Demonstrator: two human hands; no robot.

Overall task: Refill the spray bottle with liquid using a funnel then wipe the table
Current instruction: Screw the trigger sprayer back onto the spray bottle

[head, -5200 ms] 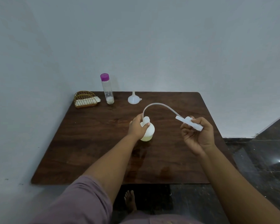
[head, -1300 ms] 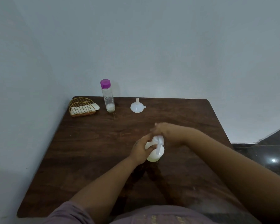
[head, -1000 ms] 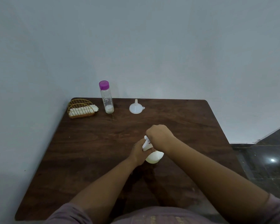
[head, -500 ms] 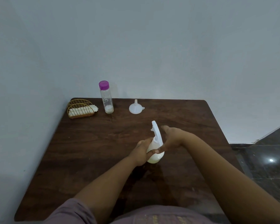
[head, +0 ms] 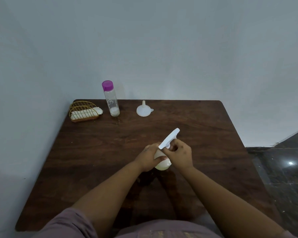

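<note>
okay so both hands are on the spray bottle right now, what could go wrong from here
The white spray head sits tilted on the round white spray bottle; if the right hand threads it crooked, it may leak. The left hand grips only one side, so twisting could tip the bottle onto the dark wooden table.

Spray bottle (head: 162, 166) (mostly) behind fingers (head: 159, 158)

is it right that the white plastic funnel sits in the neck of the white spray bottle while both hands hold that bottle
Not quite. The head view shows the white plastic funnel standing upside down on the dark wooden table, apart from the white spray bottle. The left hand and right hand do hold that bottle.
</note>
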